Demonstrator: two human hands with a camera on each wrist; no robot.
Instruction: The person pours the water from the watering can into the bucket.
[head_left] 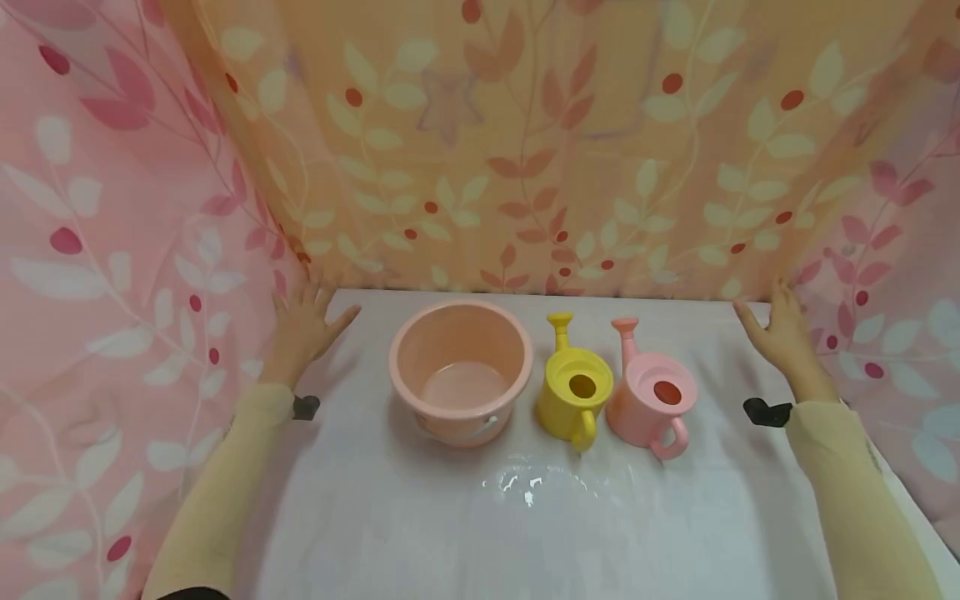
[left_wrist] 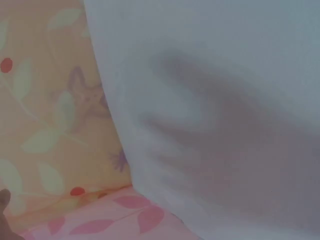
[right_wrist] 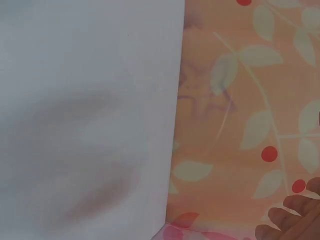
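In the head view a pale pink bucket point(head_left: 461, 414) with a white handle stands upright mid-table. Right of it is a yellow watering can point(head_left: 562, 408), and beside that a pink watering can point(head_left: 637, 412); both spouts point away from me. My left hand point(head_left: 303, 325) hovers over the table's far left corner, fingers spread, holding nothing. At the far right corner my right hand point(head_left: 783, 333) is likewise raised with straight fingers and touches none of the objects. The right wrist view catches fingers point(right_wrist: 295, 215) at its lower right; the left wrist view has mostly the hand's shadow.
The white table point(head_left: 525, 542) carries a wet-looking shiny patch point(head_left: 528, 487) in front of the cans. An orange leaf-patterned curtain point(head_left: 480, 167) hangs along the back edge. Pink leaf-patterned curtains point(head_left: 97, 292) close off the left and right sides.
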